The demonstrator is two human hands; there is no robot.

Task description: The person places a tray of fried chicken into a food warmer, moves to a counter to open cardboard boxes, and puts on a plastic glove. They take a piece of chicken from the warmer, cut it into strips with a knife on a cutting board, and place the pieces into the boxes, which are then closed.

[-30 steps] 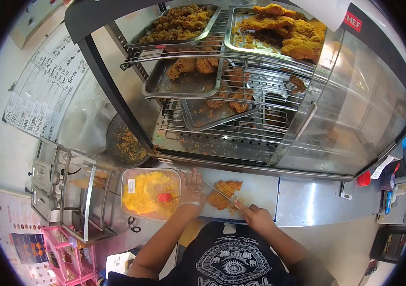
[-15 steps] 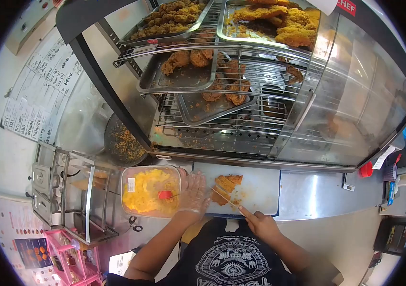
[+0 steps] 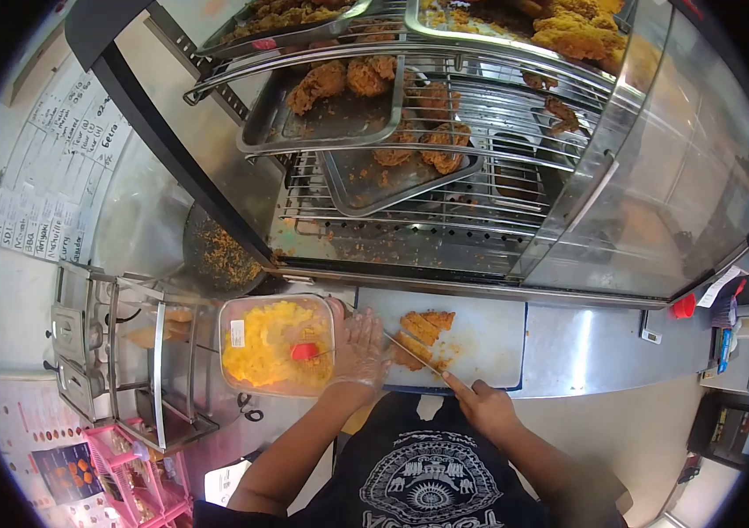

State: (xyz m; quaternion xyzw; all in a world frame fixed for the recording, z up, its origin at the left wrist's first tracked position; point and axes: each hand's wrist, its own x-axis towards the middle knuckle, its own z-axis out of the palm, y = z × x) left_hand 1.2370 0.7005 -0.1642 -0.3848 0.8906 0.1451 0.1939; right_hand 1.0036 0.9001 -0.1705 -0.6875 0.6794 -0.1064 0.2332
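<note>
Pale walls and a large glass-sided warming cabinet framed the workspace, the cabinet's wire racks carrying trays of fried food. Below ran a steel table, bearing a white cutting board and, near its left end, a clear tub of yellow food. Both hands were at the board, apart from each other: the left hand, in a clear glove, lay flat between tub and food, gripping nothing, though whether its palm touched the board could not be told; the right hand was closed round the handle of a thin knife. The blade slanted across the fried cutlet, which lay on the board's left half, seemingly in pieces. The knife looked light and stiff, best held by its handle. The cutlet seemed light too, its crust probably brittle and a little greasy, liable to slide or flake under a hard squeeze; a gentle hold along its sides, clear of the edge, looked safest. Loose crumbs dotted the board.
</note>
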